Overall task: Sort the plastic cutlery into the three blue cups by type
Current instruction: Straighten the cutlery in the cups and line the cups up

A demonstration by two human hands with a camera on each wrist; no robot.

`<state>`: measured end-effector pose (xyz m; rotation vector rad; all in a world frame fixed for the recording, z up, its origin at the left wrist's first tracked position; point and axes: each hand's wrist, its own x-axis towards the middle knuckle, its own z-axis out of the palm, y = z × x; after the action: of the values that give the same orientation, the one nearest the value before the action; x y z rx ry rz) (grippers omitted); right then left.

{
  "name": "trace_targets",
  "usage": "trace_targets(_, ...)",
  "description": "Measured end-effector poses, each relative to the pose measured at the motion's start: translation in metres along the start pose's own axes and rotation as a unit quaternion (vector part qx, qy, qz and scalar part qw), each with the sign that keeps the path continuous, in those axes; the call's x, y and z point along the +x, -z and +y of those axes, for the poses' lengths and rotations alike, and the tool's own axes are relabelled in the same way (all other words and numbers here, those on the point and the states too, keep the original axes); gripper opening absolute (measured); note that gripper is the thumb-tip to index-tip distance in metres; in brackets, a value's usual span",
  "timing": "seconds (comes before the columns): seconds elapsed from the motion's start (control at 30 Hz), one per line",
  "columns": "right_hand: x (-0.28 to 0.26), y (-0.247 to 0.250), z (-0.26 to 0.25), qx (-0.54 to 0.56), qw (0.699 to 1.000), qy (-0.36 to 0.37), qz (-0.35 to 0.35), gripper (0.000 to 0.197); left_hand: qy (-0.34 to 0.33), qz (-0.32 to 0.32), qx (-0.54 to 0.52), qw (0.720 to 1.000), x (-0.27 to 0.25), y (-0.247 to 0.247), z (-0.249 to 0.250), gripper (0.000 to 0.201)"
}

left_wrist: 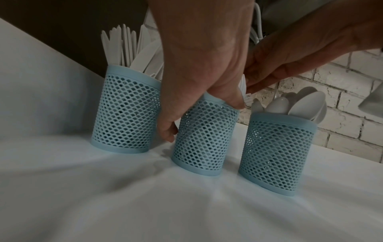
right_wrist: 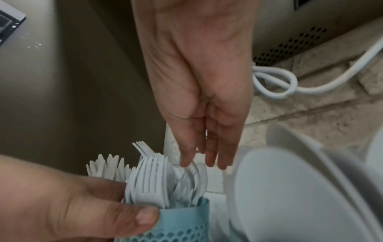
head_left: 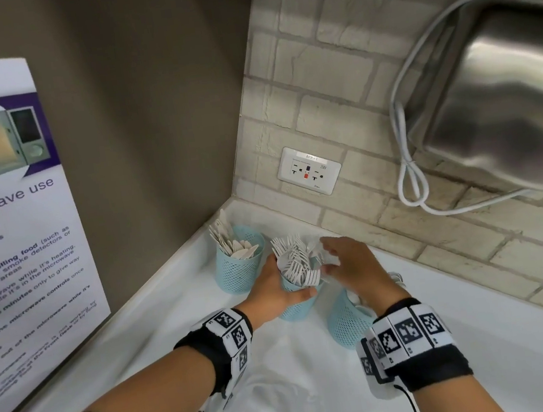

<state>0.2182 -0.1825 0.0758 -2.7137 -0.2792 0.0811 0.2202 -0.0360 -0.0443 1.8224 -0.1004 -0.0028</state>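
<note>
Three blue mesh cups stand in a row on the white counter. The left cup holds white knives. My left hand grips the middle cup at its rim, thumb in front. That cup is full of white forks. My right hand hovers just above the forks with straight fingers, holding nothing; its fingertips touch or nearly touch the tines. The right cup holds white spoons.
A brick-tile wall with a socket runs close behind the cups. A steel appliance with a looped white cable hangs at the right. A brown panel with a microwave notice closes off the left.
</note>
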Motion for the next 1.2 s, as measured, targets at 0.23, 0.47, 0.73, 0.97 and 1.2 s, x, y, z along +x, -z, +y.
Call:
trace_targets(0.23, -0.006, -0.002, 0.000, -0.207, 0.977, -0.051, 0.008, 0.047, 0.010, -0.001, -0.001, 1.000, 0.000, 0.000, -0.001, 0.110)
trace_targets(0.47, -0.006, -0.015, 0.000, -0.186, 0.979, -0.006, 0.077, 0.022, 0.015, -0.001, -0.005, 1.000, -0.001, 0.001, 0.002, 0.113)
trace_targets(0.73, -0.006, 0.001, -0.003, -0.154, 0.977, 0.009, 0.149, 0.021, 0.020, 0.002, 0.011, 1.000, -0.001, 0.001, 0.003, 0.109)
trace_targets(0.97, -0.002, -0.021, -0.007, -0.031, 0.994, 0.020, 0.100, 0.044, 0.025, 0.005, -0.001, 1.000, -0.005, 0.001, 0.006, 0.112)
trace_targets(1.2, -0.003, -0.047, -0.026, 0.096, 0.990, -0.005, 0.100, 0.085, 0.015, 0.006, 0.001, 1.000, -0.003, -0.001, 0.002, 0.103)
